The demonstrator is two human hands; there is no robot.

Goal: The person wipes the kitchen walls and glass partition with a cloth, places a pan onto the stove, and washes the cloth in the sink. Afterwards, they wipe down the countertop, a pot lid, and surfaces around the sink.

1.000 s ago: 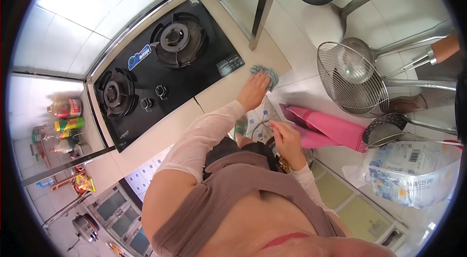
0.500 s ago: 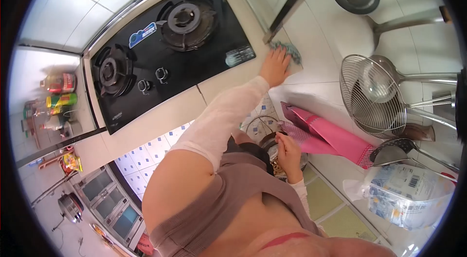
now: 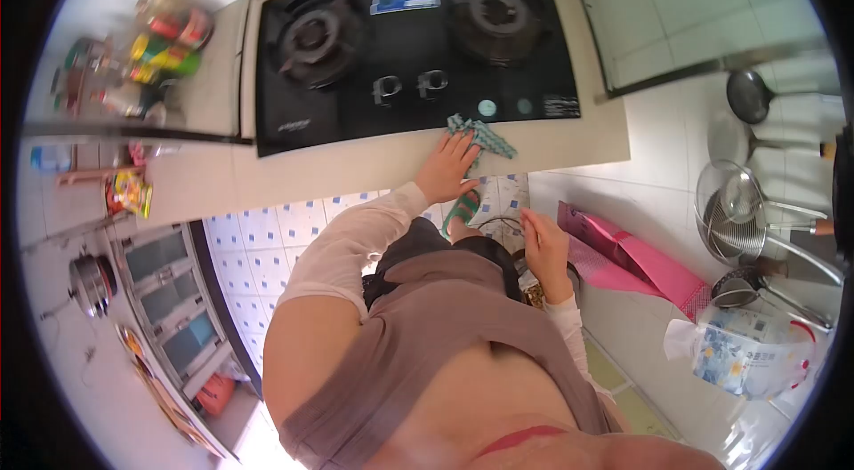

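My left hand (image 3: 447,166) is palm down at the front of the cream counter (image 3: 374,159), its fingers pressed on a teal textured cloth (image 3: 489,137). The cloth lies bunched at the front edge of the black gas stove (image 3: 356,110), its loose end to the right of my fingers. Lower right, my right hand (image 3: 544,246) hangs in the air in front of my body, fingers curled in, and nothing shows in it. The stove has two burners and two knobs (image 3: 432,83).
Bottles (image 3: 173,21) stand at the left behind a glass panel frame. Ladles and a wire strainer (image 3: 729,212) hang on the right wall, above a plastic package (image 3: 747,353). A pink folded item (image 3: 636,261) is beside my right hand.
My left hand and the cloth have moved left along the counter, from its right end to the stove's front edge. The view has turned, so the stove now lies nearly level.
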